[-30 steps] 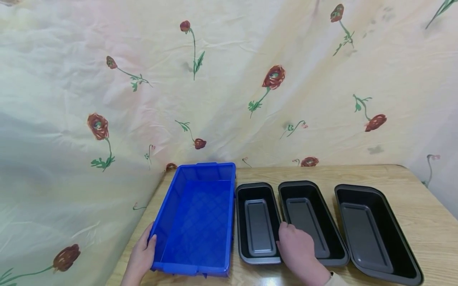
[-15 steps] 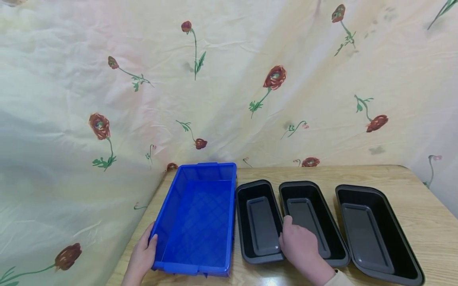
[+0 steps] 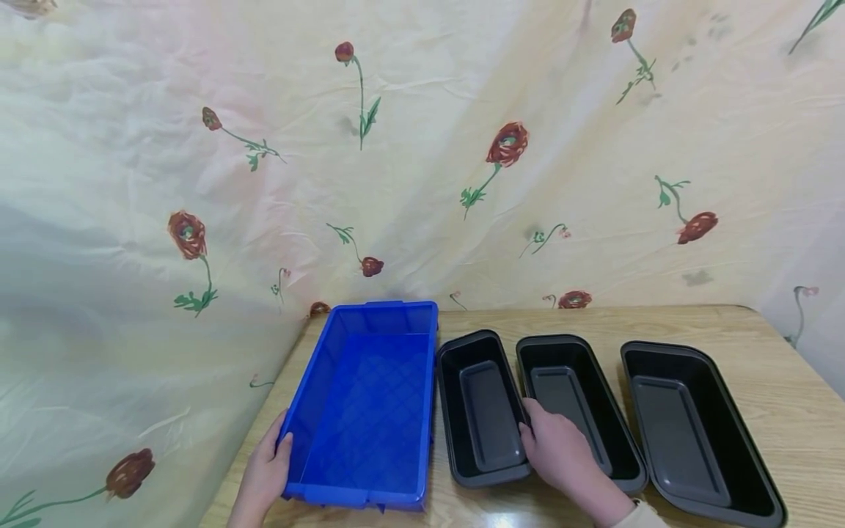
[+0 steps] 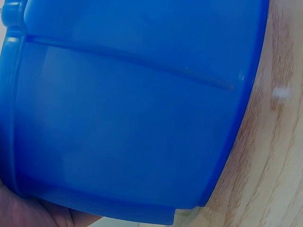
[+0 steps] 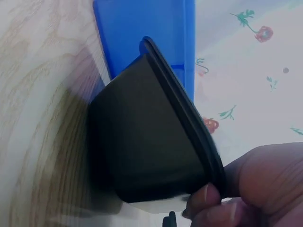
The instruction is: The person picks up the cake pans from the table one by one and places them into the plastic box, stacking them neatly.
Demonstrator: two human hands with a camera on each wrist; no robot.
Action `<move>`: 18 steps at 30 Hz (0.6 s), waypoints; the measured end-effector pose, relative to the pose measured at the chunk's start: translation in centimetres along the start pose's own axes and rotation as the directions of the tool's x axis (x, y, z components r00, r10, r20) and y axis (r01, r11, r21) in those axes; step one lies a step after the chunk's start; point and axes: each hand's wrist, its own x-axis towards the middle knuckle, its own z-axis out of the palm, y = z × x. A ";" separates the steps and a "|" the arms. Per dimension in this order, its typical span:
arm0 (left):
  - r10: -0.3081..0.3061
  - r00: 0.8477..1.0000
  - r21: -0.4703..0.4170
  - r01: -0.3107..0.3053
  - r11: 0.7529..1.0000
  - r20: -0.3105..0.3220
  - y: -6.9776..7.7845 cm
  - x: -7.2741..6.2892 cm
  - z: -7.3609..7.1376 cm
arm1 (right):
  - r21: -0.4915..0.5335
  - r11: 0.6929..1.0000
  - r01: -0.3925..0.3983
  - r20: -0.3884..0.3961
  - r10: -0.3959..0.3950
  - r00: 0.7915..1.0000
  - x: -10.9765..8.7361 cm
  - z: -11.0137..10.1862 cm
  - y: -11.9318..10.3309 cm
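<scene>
Well, left pan (image 3: 490, 414): we find it just right of the tray (image 3: 363, 411), tilted, its right side higher than its left; we cannot tell whether its base touches the table (image 3: 667, 323).
Pan's look: near-black, deep and long, with rounded corners and a thick rolled rim; the walls slope in to a flat floor, where we see a rectangular panel with a grey sheen. From the right wrist, its outer wall looks smooth and dull.
Grip on pan: our right hand (image 3: 561, 451) pinches the right rim toward its near end, thumb on one side and fingertips on the other; a pale sleeve (image 3: 640, 515) shows at the wrist.
Tray's look: bright blue and shallow, with ledges at its near and far ends and a faint diamond pattern on its floor; from the left wrist, we see a thin rib along the outside.
Grip on tray: our left hand (image 3: 264, 466) grips the left rim toward the near corner, the thumb over it and the fingers mostly hidden outside.
Other pans: we have the middle pan (image 3: 571, 400) and right pan (image 3: 686, 433), equally dark, lying right of the held one, their far ends apart.
Backdrop: pale cloth (image 3: 422, 169) with red poppies, beyond the table.
</scene>
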 end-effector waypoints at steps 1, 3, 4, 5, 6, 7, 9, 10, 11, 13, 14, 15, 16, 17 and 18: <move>0.003 1.000 0.000 -0.003 1.000 0.000 0.0 0.0 0.0 | 0.037 0.999 -0.003 0.005 0.003 1.000 0.0 -0.1 0.0; 0.006 1.000 0.004 -0.006 1.000 -0.001 0.0 0.1 0.1 | 0.109 0.994 -0.016 0.018 0.014 1.000 -0.1 -0.3 0.1; 0.006 1.000 0.005 -0.006 1.000 -0.002 -0.1 0.1 0.0 | 0.140 0.990 -0.020 0.022 0.017 1.000 -0.1 -0.3 0.2; 0.007 1.000 0.005 -0.007 1.000 -0.002 -0.1 0.1 0.0 | 0.169 0.985 -0.028 0.028 0.023 0.999 -0.2 -0.3 0.2; 0.008 1.000 0.003 -0.008 1.000 -0.003 -0.1 0.1 0.0 | 0.192 0.981 -0.031 0.031 0.026 0.999 -0.2 -0.4 0.2; 0.009 1.000 0.002 -0.009 1.000 -0.004 -0.1 0.1 0.0 | 0.213 0.976 -0.038 0.033 0.032 0.999 -0.2 -0.4 0.3; 0.010 1.000 0.000 -0.010 1.000 -0.006 -0.2 0.0 0.0 | 0.241 0.969 -0.047 0.031 0.041 0.999 -0.3 -0.4 0.3; 0.011 1.000 -0.002 -0.011 1.000 -0.007 -0.2 0.0 0.0 | 0.256 0.965 -0.051 0.030 0.045 0.999 -0.3 -0.4 0.4; 0.012 1.000 -0.005 -0.012 1.000 -0.008 -0.2 0.0 0.0 | 0.268 0.962 -0.057 0.034 0.050 0.998 -0.3 -0.4 0.4; 0.012 1.000 -0.007 -0.012 1.000 -0.011 -0.2 0.0 0.1 | 0.289 0.955 -0.069 0.037 0.061 0.997 -0.3 -0.4 0.5; 0.012 1.000 -0.009 -0.012 1.000 -0.011 -0.2 0.0 0.1 | 0.297 0.952 -0.076 0.040 0.067 0.997 -0.4 -0.4 0.6; 0.012 1.000 -0.010 -0.012 1.000 -0.013 -0.2 0.0 0.1 | 0.306 0.949 -0.080 0.043 0.070 0.997 -0.4 -0.4 0.6; 0.011 1.000 -0.012 -0.011 1.000 -0.013 -0.2 0.0 0.1 | 0.312 0.947 -0.082 0.044 0.071 0.996 -0.4 -0.4 0.6; 0.011 1.000 -0.012 -0.011 1.000 -0.013 -0.1 0.0 0.1 | 0.316 0.945 -0.087 0.046 0.076 0.996 -0.5 -0.5 0.6; 0.010 1.000 -0.013 -0.010 1.000 -0.014 -0.1 0.0 0.1 | 0.322 0.943 -0.086 0.045 0.076 0.996 -0.5 -0.5 0.6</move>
